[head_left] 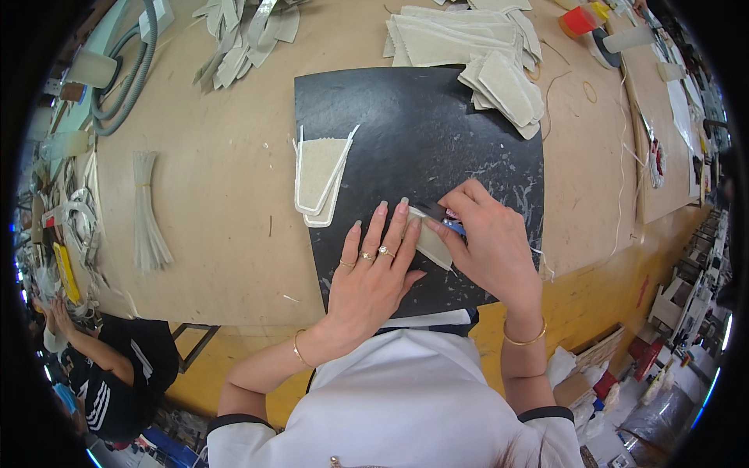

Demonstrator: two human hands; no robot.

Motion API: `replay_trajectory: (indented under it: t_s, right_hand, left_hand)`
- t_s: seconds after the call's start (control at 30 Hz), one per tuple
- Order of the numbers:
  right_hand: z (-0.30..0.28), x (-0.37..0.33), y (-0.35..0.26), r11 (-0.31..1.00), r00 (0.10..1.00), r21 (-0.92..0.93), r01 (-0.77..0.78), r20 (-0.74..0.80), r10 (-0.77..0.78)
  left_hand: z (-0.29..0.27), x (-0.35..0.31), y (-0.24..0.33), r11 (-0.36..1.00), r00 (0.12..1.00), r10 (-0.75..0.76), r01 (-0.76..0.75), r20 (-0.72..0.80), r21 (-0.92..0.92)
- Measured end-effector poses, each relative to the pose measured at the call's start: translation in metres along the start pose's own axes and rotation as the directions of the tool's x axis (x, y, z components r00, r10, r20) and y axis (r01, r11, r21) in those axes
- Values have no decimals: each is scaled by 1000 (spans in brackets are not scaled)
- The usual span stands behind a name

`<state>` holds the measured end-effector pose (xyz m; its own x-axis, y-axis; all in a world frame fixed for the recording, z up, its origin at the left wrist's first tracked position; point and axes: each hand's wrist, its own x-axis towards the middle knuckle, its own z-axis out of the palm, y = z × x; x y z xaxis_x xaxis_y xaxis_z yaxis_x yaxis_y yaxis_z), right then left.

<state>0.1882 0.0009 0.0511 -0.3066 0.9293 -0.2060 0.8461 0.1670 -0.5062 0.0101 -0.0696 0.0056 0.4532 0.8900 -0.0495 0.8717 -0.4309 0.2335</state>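
Note:
My left hand (373, 261) lies with fingers stretched out on a black mat (374, 101), its fingertips and thumb at the edge of a beige, white-edged piece (434, 246). My right hand (493, 242) is closed around a small tool (453, 225) with a blue handle and a dark front part. The dark part rests at the top of the piece, by my left fingertips; its exact kind is hidden by my fingers. At the mat's left side lie two overlapping beige pieces (321, 175) with white edging and loose strip ends.
Beige pieces are stacked (460, 39) across the mat's far right corner. Another loose pile (250, 35) lies at the far left, and a tied bundle of pale strips (146, 210) left of the mat. A grey hose (148, 70) curves at the far left. A co-worker (117, 366) is at lower left.

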Motion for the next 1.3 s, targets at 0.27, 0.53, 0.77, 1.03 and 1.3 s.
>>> replay_trajectory:
  t_s: [0.27,0.53,0.77,1.03,1.3]
  right_hand:
    - [-4,7,2,990,987,68,-122,110,114]
    - [-8,0,14,976,973,75,-206,126,195]
    - [-8,-13,24,955,954,76,-286,118,276]
    - [2,-21,28,956,966,139,-259,20,258]
    - [8,-25,27,969,972,113,-218,-61,226]
  left_hand:
    - [-3,2,0,998,1000,1,0,20,-58]
    - [-1,2,4,994,999,-47,46,-16,-100]
    - [7,7,19,988,989,-142,140,-31,-59]
    - [8,8,27,984,984,-174,174,-27,22]
    - [10,10,33,979,981,-192,194,34,-56]
